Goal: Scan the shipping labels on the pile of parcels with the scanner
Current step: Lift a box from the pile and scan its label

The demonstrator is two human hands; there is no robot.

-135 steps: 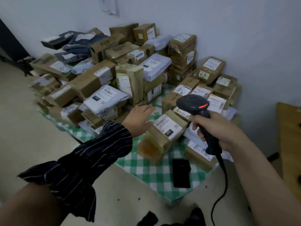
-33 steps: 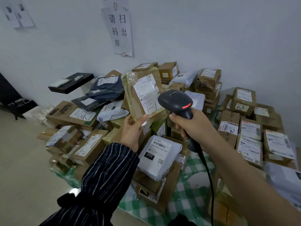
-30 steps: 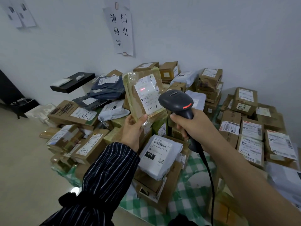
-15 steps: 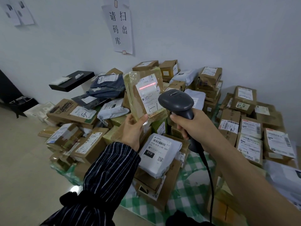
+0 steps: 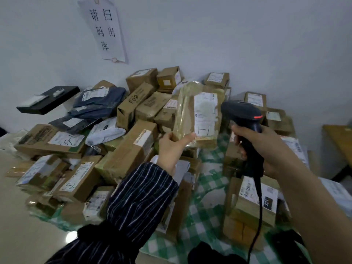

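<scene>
Stacked parcels [image 5: 123, 155] wall both sides of a bare checked cloth [image 5: 205, 189] lane open to a hand.

I face a pale wall [image 5: 228, 35] with a paper sign [image 5: 106, 31] taped to it. Beige floor [image 5: 19, 235] lies near left under a green checked cloth [image 5: 207, 187], and a wooden table [image 5: 341, 138] stands right.

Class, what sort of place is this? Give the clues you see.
Probably a parcel collection or sorting room: labelled parcels heaped against the wall, a corded scanner in the right hand, a paper notice taped above.
</scene>
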